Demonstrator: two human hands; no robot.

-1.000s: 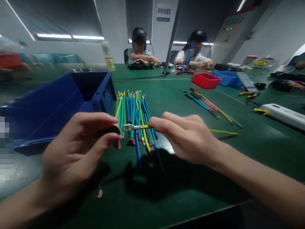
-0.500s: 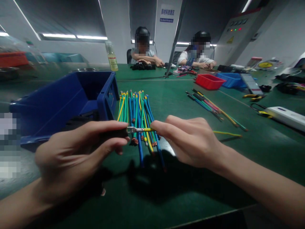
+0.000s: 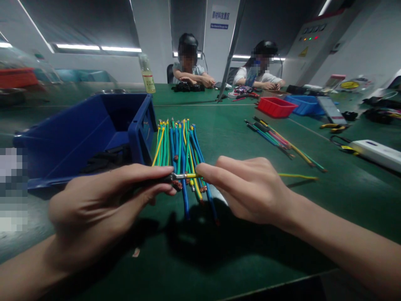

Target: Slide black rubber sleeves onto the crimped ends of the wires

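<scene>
A person's two bare hands meet above a dark green work table [image 3: 238,251]. The right hand [image 3: 250,188] pinches a thin yellow insulated wire with a silver metal terminal at its tip [image 3: 184,176], thumb and forefinger closed on the yellow part; the loose end of the wire trails out behind the hand, past the knuckles, and lies on the table. The left hand [image 3: 103,205] closes thumb and forefinger on a short black tubular sleeve [image 3: 156,180]. The terminal sits right at the left fingertips, touching the mouth of the sleeve, and seems to be partly inside it.

The step in hand looks like sliding the sleeve over the terminal end of the wire. A next move would call for keeping wire and sleeve in one line and pushing gently, so the terminal does not catch on the sleeve's edge.

Just beyond the fingertips lies a flat row of blue, green and yellow cut wires [image 3: 178,146]. Beyond the left hand's knuckles stands an open blue plastic bin [image 3: 94,129] with more black pieces inside. Far beyond the fingers, two other people sit working at the same table.
</scene>
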